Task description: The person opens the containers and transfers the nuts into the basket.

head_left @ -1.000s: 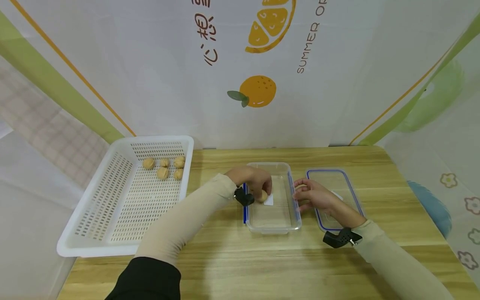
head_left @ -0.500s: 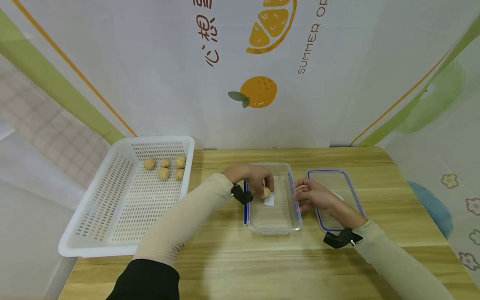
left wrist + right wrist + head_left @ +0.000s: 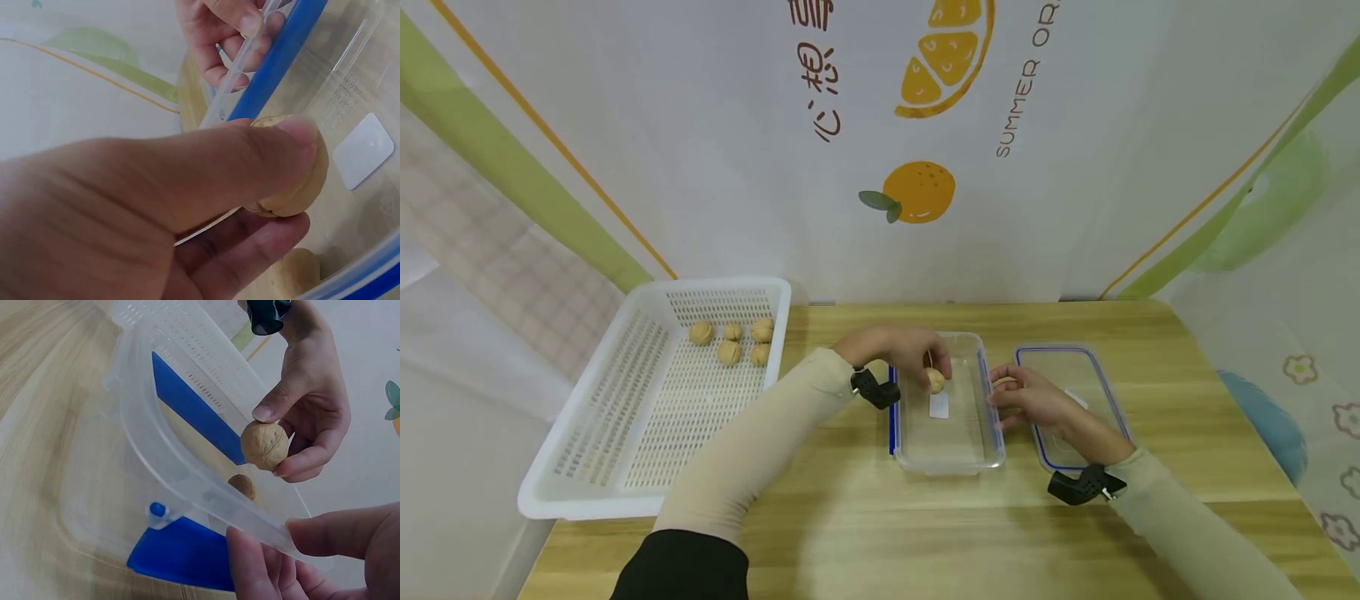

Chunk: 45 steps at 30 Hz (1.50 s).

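Note:
My left hand (image 3: 912, 350) pinches a walnut (image 3: 936, 381) between thumb and fingers over the clear plastic container (image 3: 949, 468), which has blue side clips. In the right wrist view, this walnut (image 3: 265, 445) is held above the container's rim, and a second walnut (image 3: 241, 485) lies lower, inside. The left wrist view shows that second walnut (image 3: 297, 272) partly hidden behind my fingertips. My right hand (image 3: 1030, 395) grips the container's right wall, thumb at the rim and fingers outside by the blue clip (image 3: 181, 553). A white label (image 3: 364, 151) shows on the container's bottom.
To the left stands a white perforated basket (image 3: 651, 450) with several walnuts (image 3: 728, 352) toward its back right. A clear lid with a blue seal (image 3: 1071, 367) lies right of the container, partly under my right forearm. A printed cloth (image 3: 820, 233) hangs behind the wooden table (image 3: 880, 533).
My left hand has risen a little and drawn slightly back with the walnut, which now shows more between the fingers. My right hand keeps its hold on the container.

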### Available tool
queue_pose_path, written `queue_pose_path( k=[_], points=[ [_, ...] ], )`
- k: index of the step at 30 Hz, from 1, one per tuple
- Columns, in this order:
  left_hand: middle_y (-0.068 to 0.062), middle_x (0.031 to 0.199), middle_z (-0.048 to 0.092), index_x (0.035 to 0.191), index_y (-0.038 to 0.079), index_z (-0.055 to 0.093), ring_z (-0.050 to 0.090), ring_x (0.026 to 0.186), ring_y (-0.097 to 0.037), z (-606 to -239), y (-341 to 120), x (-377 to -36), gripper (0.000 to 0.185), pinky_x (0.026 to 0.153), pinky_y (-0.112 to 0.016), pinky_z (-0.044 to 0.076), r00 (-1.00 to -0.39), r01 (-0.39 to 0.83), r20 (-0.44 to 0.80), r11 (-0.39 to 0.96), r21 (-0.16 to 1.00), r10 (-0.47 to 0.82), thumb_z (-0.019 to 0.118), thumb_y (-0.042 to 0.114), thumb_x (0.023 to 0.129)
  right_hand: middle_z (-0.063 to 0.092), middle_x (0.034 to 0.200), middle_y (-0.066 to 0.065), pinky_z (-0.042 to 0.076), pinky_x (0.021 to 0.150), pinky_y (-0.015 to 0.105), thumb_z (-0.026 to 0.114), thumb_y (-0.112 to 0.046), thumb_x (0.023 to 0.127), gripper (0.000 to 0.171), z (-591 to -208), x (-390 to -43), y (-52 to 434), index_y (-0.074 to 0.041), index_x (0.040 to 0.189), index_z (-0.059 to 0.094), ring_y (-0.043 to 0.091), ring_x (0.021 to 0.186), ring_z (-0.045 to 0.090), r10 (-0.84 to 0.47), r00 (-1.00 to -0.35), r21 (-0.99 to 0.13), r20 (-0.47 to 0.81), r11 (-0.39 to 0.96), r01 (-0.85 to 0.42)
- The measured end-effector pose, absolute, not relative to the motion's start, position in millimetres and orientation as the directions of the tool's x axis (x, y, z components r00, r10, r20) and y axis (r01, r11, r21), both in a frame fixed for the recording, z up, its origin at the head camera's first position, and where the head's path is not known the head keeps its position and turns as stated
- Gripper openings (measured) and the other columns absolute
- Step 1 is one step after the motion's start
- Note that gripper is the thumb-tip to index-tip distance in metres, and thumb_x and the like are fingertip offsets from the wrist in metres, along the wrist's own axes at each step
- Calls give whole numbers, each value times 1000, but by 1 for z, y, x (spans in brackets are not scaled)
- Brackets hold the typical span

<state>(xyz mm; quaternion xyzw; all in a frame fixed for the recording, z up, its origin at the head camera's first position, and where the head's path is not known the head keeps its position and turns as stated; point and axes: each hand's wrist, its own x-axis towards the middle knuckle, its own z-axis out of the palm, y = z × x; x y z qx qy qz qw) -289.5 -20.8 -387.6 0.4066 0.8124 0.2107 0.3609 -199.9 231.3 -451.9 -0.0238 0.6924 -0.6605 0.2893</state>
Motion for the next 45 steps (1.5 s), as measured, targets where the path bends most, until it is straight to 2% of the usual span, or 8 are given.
queue_pose_path(
  k=[9,17,24,36,45],
  points=[
    [-7,122,67,126,-3,67,64,110,-20,-385,-34,-293,36,89,-24,54,-381,485,-366,520,703,849,75,4,92,56,94,5,62,71,33,57,2,98,44,-452,-200,231,10,134,33,13,82,62,-413,-830,-927,-374,134,351],
    [-5,123,67,124,4,70,64,111,-16,-377,-48,-292,31,94,-25,52,-407,513,-285,475,715,868,75,7,93,56,94,5,62,70,31,56,3,99,46,-452,-200,231,12,136,30,12,81,62,-422,-827,-928,-370,139,345],
    [-10,121,68,122,0,69,66,109,-20,-364,-64,-289,32,94,-27,54,-408,491,-228,423,762,884,76,3,91,56,93,4,62,71,31,56,4,99,43,-453,-199,232,10,134,32,12,81,62,-427,-825,-929,-369,133,346],
    [-13,121,68,121,-5,67,66,108,-24,-346,-105,-288,34,96,-33,55,-484,445,-160,399,802,860,75,-1,89,58,91,4,62,70,31,55,4,99,40,-455,-201,233,9,131,34,12,80,62,-428,-826,-929,-368,126,348],
    [-17,129,65,126,-4,66,63,114,-27,-336,-133,-280,36,98,-34,54,-536,402,-188,445,801,823,74,2,91,58,91,3,62,69,31,56,4,98,38,-457,-202,234,7,130,34,12,79,60,-429,-826,-930,-367,135,343]
  ],
)
